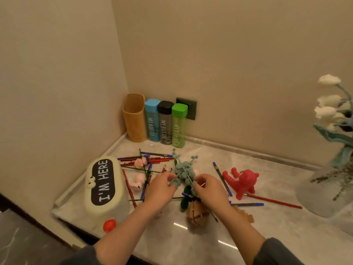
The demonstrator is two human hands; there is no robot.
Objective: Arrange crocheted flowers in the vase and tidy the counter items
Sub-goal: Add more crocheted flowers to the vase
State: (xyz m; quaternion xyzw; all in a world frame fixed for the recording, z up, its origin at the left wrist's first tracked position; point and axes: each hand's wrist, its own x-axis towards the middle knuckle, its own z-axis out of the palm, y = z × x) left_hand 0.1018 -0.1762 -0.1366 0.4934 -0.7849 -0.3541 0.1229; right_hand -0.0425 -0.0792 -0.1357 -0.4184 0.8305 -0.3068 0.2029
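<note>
Gathering flowers: pinching the blue-green crocheted sprig (183,169) over the scattered pencils (273,201) with left hand (160,186) and right hand (210,188), fingers curled on its stems. Next, probably: carrying it right into the frosted vase (321,196).

Vase (321,197) and white flowers (329,80) partly beyond right edge; socket (191,108) half behind green bottle (178,127).

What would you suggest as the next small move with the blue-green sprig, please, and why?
Probably lift the blue-green sprig and carry it right to the vase, which holds white flowers: the left hand and right hand both pinch it above scattered pens.
</note>
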